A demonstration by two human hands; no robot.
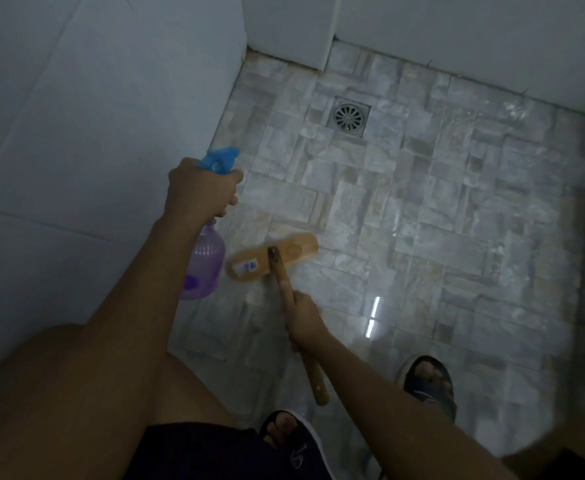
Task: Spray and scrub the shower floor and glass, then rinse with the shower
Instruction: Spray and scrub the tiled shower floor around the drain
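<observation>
Wooden brush [273, 258] in the right hand's [306, 320] grip meets glossy tiles [422, 202]; left hand [201, 188] clasps ribbed purple bottle [204, 265].

One spray bottle [206, 261], one scrub brush [298, 249], one floor drain [349, 116], two sandals [429, 384] [301, 445], two hands [199, 190] [305, 320].

Under me: pale grey marbled tile shower floor [422, 237], wet sheen | near far corner: square metal drain grate [348, 116] | head down on tiles: long-handled wooden scrubbing brush [273, 256] | near edge: my dark sandals [429, 379]
</observation>
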